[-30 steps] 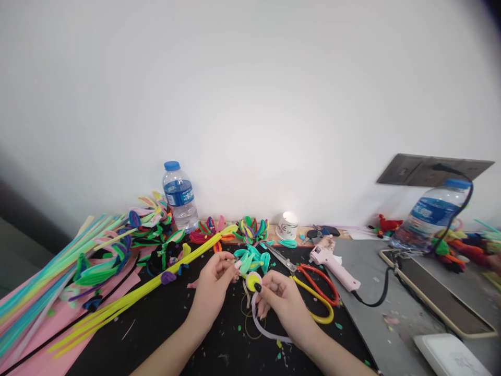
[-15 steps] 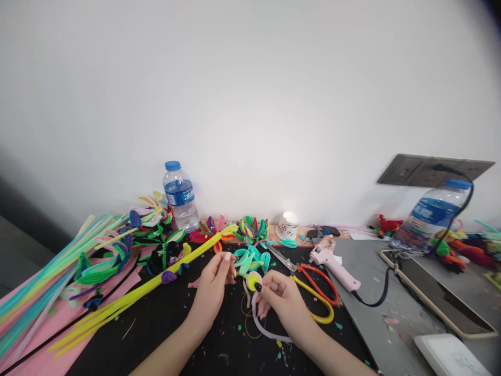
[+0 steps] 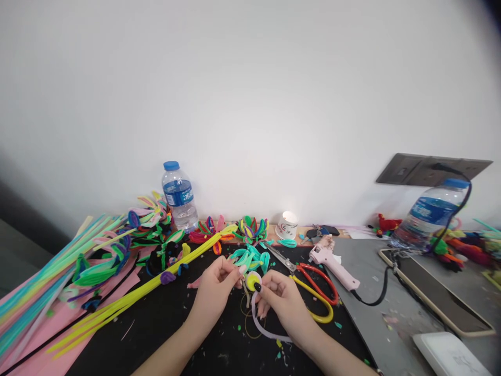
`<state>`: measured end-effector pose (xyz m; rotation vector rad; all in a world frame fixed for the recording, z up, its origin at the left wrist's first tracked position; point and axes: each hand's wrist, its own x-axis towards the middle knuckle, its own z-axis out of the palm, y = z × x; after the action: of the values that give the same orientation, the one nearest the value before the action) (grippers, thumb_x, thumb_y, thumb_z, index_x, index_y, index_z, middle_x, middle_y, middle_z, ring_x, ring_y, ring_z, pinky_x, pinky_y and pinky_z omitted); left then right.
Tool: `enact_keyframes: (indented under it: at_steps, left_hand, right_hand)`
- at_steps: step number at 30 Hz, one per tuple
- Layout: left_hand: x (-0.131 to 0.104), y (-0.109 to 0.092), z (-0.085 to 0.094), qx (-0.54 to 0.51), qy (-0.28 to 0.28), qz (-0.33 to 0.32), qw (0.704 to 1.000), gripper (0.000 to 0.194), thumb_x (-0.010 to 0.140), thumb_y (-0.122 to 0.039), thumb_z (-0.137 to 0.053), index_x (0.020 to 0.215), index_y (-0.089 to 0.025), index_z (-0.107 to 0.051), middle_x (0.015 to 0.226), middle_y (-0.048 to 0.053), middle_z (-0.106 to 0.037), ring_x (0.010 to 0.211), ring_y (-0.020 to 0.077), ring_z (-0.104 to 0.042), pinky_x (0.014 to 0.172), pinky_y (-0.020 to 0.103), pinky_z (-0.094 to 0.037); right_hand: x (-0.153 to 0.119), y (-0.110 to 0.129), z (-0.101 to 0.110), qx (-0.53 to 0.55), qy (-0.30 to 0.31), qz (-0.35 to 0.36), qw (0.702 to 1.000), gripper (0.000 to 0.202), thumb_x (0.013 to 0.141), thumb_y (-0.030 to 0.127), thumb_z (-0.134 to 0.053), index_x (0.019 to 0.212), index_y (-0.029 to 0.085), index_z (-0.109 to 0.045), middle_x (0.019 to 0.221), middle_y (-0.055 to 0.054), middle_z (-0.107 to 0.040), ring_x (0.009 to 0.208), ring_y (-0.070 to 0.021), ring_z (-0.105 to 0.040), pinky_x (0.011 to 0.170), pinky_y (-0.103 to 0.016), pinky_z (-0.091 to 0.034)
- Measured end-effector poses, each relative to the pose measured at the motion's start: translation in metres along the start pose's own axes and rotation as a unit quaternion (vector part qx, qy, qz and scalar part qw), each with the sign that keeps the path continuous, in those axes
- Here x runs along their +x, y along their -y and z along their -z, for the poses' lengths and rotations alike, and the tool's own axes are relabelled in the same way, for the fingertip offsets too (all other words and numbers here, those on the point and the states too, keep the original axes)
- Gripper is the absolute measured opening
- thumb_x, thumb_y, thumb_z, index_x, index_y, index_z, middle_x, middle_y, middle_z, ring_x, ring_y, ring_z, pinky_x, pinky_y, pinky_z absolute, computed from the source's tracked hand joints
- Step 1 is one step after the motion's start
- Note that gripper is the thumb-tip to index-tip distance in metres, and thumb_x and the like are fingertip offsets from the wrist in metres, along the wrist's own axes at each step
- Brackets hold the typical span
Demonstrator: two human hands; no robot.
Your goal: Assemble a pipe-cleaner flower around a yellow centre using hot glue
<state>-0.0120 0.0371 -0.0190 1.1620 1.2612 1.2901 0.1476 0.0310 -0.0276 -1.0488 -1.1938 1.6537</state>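
In my right hand (image 3: 284, 303), thumb and fingers pinch a small coiled pipe cleaner disc (image 3: 253, 282), yellow in the middle with a pale lilac rim. From it a loose pale lilac pipe cleaner tail (image 3: 261, 328) curves down below the hand. Just left of the disc is my left hand (image 3: 219, 284), its thumb and fingers pressed together; I cannot make out anything between them. A turquoise pipe cleaner flower (image 3: 250, 257) lies right behind both hands. Scissors (image 3: 313, 290) with red and yellow handles rest beside my right hand, on the black mat (image 3: 156, 334).
A pink glue gun (image 3: 334, 265) with a black cord and a phone (image 3: 434, 292) lie to the right. Water bottles stand at left (image 3: 180, 198) and right (image 3: 434, 214). A paper cup (image 3: 287, 225) is by the wall. Yellow pipe cleaners (image 3: 136, 292) stretch across the left.
My left hand has moved right, bringing its pinched fingertips close to the yellow and lilac disc. My right hand keeps the disc in nearly the same place.
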Motion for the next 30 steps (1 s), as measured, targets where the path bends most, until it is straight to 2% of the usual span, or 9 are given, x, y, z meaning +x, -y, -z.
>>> enact_keyframes:
  at_steps: [11,20,24,27,30]
  left_hand:
    - [-0.0011,-0.0010,-0.0043,-0.049,-0.002,0.002,0.999,0.030,0.074,-0.031,-0.061,0.071,-0.023,-0.032,0.048,-0.010,-0.053,0.043,0.0103,-0.050,0.046,0.020,-0.038]
    - [-0.0020,-0.0013,-0.0020,-0.013,0.006,0.007,1.000,0.020,0.082,-0.039,-0.051,0.086,-0.021,-0.045,0.041,-0.013,-0.038,0.036,0.0065,-0.033,0.038,0.016,-0.025]
    - [0.0012,-0.0004,-0.0015,-0.027,0.006,-0.002,1.000,0.019,0.081,-0.035,-0.053,0.089,-0.019,-0.050,0.049,-0.008,-0.049,0.043,0.0083,-0.044,0.045,0.018,-0.036]
    - [0.0025,-0.0013,-0.0013,-0.045,0.001,0.008,0.999,0.024,0.077,-0.033,-0.058,0.094,-0.017,-0.053,0.071,0.000,-0.063,0.059,0.0127,-0.057,0.056,0.024,-0.047]
    - [0.0020,-0.0032,-0.0010,-0.056,-0.010,0.028,0.998,0.029,0.073,-0.034,-0.061,0.096,-0.017,-0.055,0.089,0.006,-0.067,0.073,0.0180,-0.064,0.067,0.031,-0.052]
  right_hand:
    - [-0.0008,0.0003,-0.0004,-0.004,-0.002,0.000,1.000,0.035,0.070,0.046,-0.068,0.070,0.016,-0.049,0.057,0.000,-0.064,0.041,-0.0100,-0.056,0.042,-0.021,-0.044]
    - [-0.0012,0.0007,-0.0004,0.002,0.001,-0.001,1.000,0.035,0.070,0.045,-0.068,0.070,0.016,-0.048,0.057,0.000,-0.064,0.041,-0.0099,-0.056,0.042,-0.020,-0.043]
    - [-0.0013,0.0004,-0.0008,0.003,0.001,-0.004,1.000,0.036,0.068,0.046,-0.069,0.070,0.016,-0.049,0.057,0.000,-0.064,0.041,-0.0104,-0.056,0.042,-0.021,-0.043]
    - [-0.0009,-0.0001,-0.0007,0.004,0.002,-0.006,1.000,0.037,0.068,0.047,-0.069,0.070,0.016,-0.049,0.056,0.000,-0.064,0.040,-0.0104,-0.056,0.042,-0.021,-0.043]
    - [-0.0006,-0.0004,-0.0004,0.000,0.002,-0.003,1.000,0.036,0.069,0.047,-0.068,0.070,0.016,-0.049,0.057,-0.001,-0.064,0.041,-0.0104,-0.056,0.042,-0.021,-0.043]
